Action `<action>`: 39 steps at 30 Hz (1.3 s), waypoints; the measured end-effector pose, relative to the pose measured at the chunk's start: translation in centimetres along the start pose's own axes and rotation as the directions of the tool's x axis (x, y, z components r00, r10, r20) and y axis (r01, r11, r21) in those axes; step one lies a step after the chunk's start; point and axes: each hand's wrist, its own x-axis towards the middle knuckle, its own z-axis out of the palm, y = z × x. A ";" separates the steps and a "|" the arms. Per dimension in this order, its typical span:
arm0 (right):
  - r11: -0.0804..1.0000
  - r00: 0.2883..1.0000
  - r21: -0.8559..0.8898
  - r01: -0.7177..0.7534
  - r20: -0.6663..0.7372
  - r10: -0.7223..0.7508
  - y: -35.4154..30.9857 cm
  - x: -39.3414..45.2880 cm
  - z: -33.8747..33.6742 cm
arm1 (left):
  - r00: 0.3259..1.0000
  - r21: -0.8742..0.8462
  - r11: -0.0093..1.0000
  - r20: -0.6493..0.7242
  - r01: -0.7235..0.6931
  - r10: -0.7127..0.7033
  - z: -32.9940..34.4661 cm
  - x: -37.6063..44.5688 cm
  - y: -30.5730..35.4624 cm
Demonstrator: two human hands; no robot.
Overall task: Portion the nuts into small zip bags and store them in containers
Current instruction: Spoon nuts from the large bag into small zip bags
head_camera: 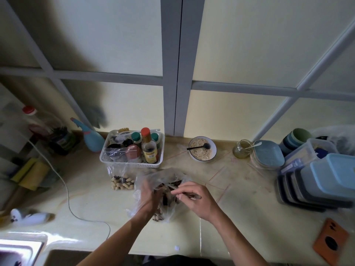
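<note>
A large clear plastic bag of mixed nuts (pixel 165 212) lies on the counter in front of me. My left hand (pixel 148 196) grips the bag's left side, its fingers buried in the plastic. My right hand (pixel 194 198) pinches a thin metal utensil (pixel 189 195) at the bag's mouth. A small zip bag (pixel 122 175) with peanuts and dark nuts at its bottom stands upright to the left, leaning on the white basket (pixel 132 165). Stacked lidded containers (pixel 322 181) sit at the right edge.
The white basket holds several sauce bottles. A bowl of crumbs with a black spoon (pixel 202 149), a glass jar (pixel 242 149) and a blue plate (pixel 268 153) stand behind. A white cable (pixel 67 191) crosses the counter at left. An orange phone (pixel 331 240) lies front right.
</note>
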 end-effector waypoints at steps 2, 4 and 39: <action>0.999 0.999 0.019 0.027 -0.027 -0.026 -0.1 -0.1 -0.2 | 1.000 -0.031 0.999 -0.013 -0.011 0.011 -0.1 -0.2 0.5; 0.997 0.996 0.036 0.062 -0.064 -0.059 -0.2 -0.2 -0.2 | 0.997 -0.045 0.996 -0.015 -0.082 0.081 0.2 -0.3 0.4; 0.887 0.978 -0.460 0.039 -0.166 -0.129 1.6 6.8 8.0 | 0.932 -0.294 0.893 -0.011 0.342 -0.361 -1.1 -3.3 1.0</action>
